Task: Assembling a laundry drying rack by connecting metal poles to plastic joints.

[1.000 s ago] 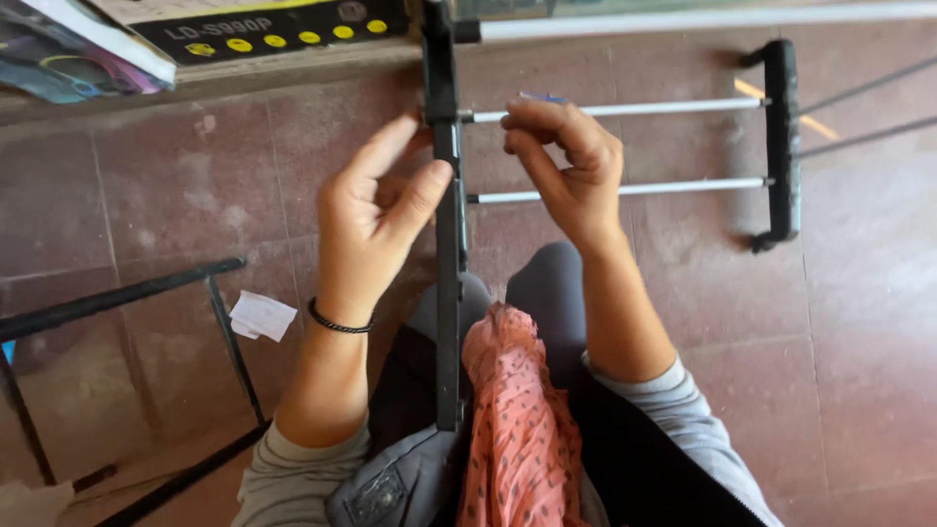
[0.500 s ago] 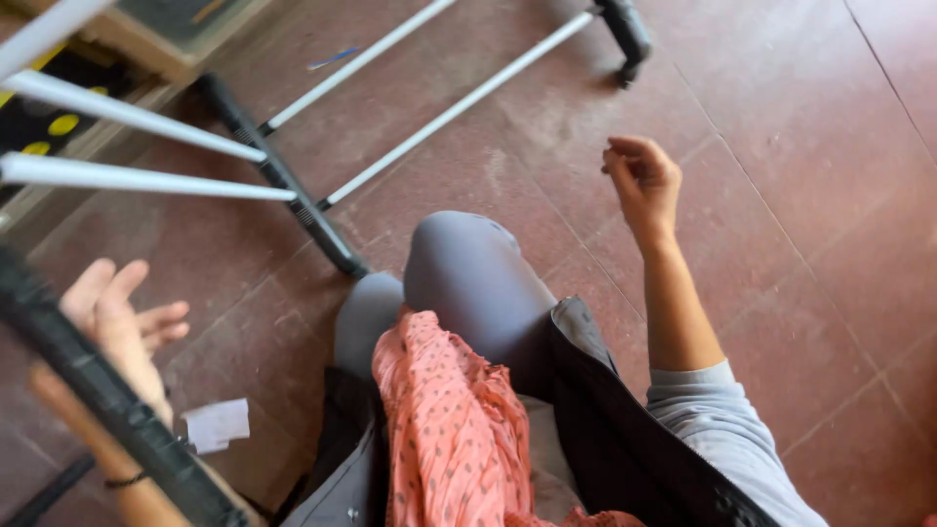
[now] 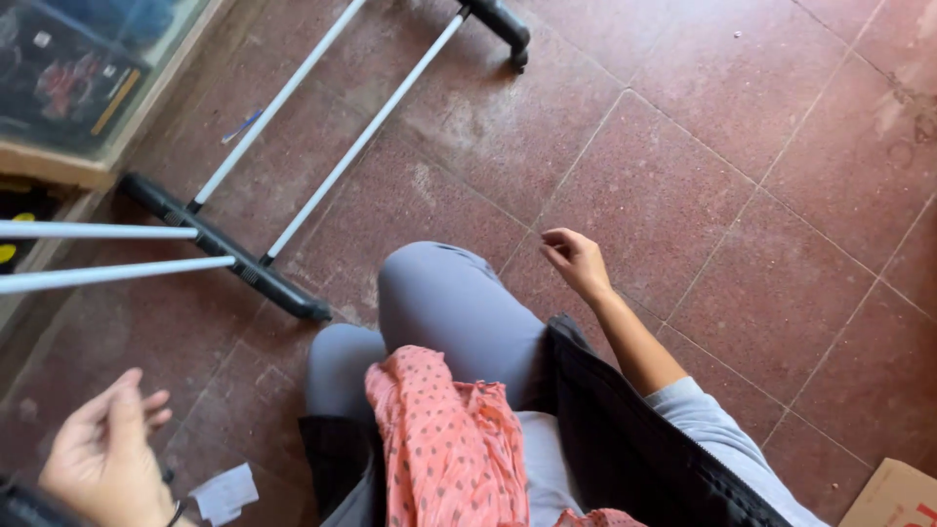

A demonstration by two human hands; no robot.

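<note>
Presently nothing is gripped — left hand [image 3: 102,459] open, right hand [image 3: 576,262] loosely curled and empty; metal rack [image 3: 234,259] lies untouched on floor [image 3: 781,195], work unfinished.

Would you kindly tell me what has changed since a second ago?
Both hands let go of the white-rod rack, which now lies on the tiled floor. Left hand dropped low left; right hand hovers empty beside the knee. The person stays seated.

Red speckled tile floor [image 3: 781,195] with pale grout lines, daylit, cardboard box corner [image 3: 898,498]
</note>
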